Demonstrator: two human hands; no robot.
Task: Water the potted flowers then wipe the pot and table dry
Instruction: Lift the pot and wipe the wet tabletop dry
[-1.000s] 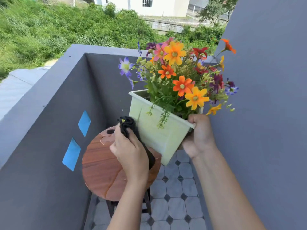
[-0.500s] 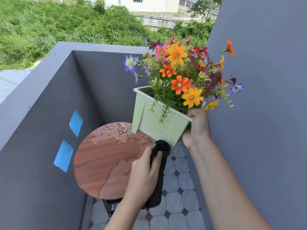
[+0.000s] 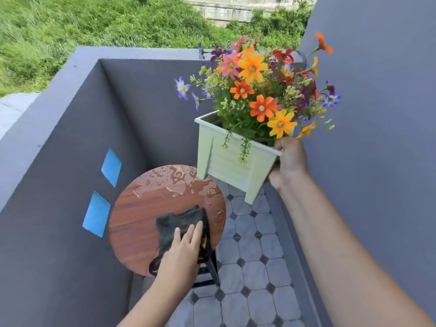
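Observation:
A pale green square pot (image 3: 232, 165) full of orange, pink, yellow and purple flowers (image 3: 257, 90) hangs in the air, tilted, to the right of the table. My right hand (image 3: 289, 161) grips its near right rim. Below it stands a small round wooden table (image 3: 141, 215), with water drops and puddles on its far half. A black cloth (image 3: 179, 223) lies spread on the table's near right part. My left hand (image 3: 182, 250) presses flat on the cloth, fingers stretched out.
Dark grey balcony walls close in on the left (image 3: 59, 161), at the back and on the right (image 3: 377, 138). Two blue patches (image 3: 111, 167) mark the left wall. The floor (image 3: 250, 256) is grey tile. Grass and shrubs lie beyond the wall.
My left hand left the pot's side and underside and brought the cloth down flat onto the table. My right hand kept the pot lifted, now further right of the table.

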